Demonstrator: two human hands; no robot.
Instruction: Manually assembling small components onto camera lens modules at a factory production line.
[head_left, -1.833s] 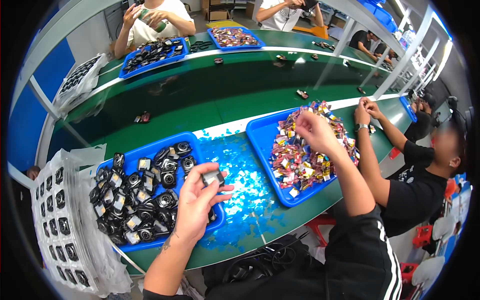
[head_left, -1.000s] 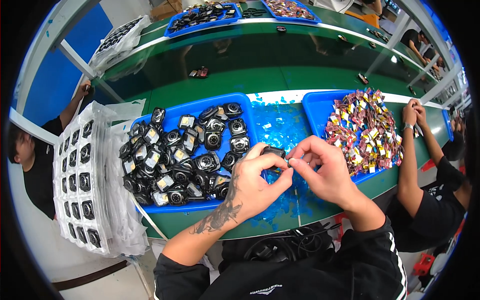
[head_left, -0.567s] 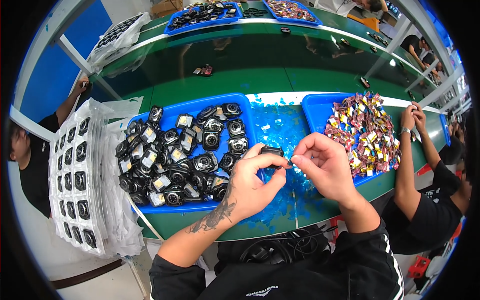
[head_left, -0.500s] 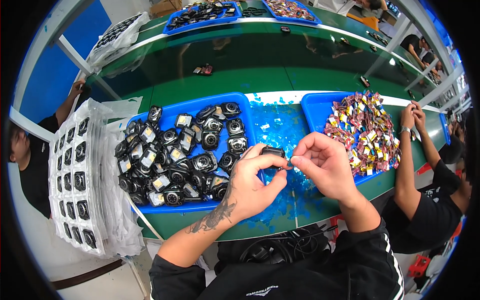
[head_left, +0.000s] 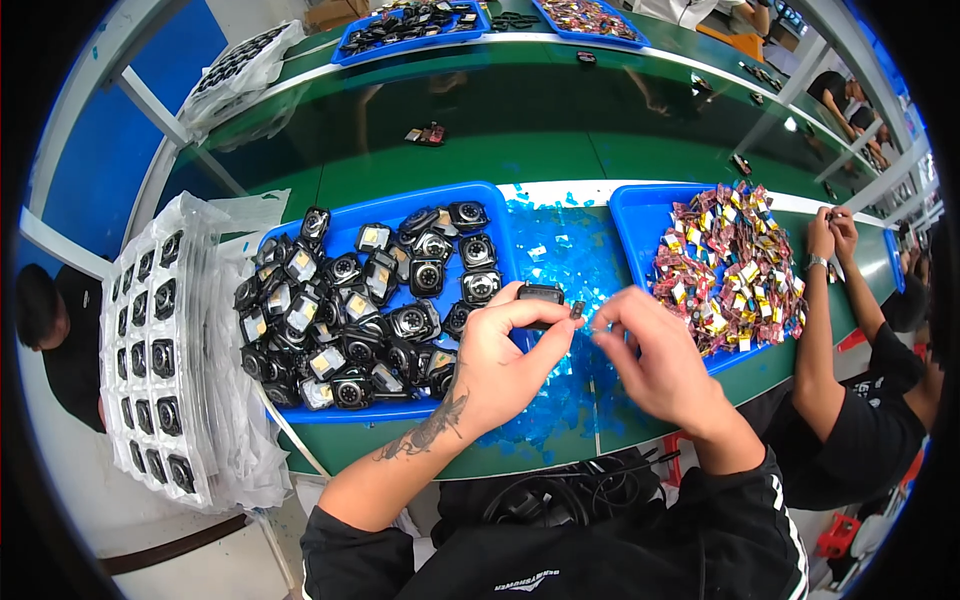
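Note:
My left hand (head_left: 500, 360) grips a small black watch case (head_left: 540, 294) above the table's front edge. My right hand (head_left: 650, 350) pinches a tiny part (head_left: 578, 311) held against the case's right side. Just left of my hands a blue tray (head_left: 500, 235) holds several black watch cases (head_left: 350, 310). To the right, another blue tray (head_left: 640, 215) is heaped with small colourful parts (head_left: 730, 265). Light blue film scraps (head_left: 565, 250) lie on the table between the two trays.
A stack of clear blister trays (head_left: 155, 340) with watch cases stands at the left. The green conveyor belt (head_left: 480, 110) runs behind the trays, with a further blue tray (head_left: 410, 25) beyond it. Another person's hands (head_left: 830, 230) work at the right. Black cables (head_left: 560, 495) lie under the table edge.
My right hand left the tray of colourful parts and came to the watch case in my left hand. Over the last half second both hands have stayed nearly still.

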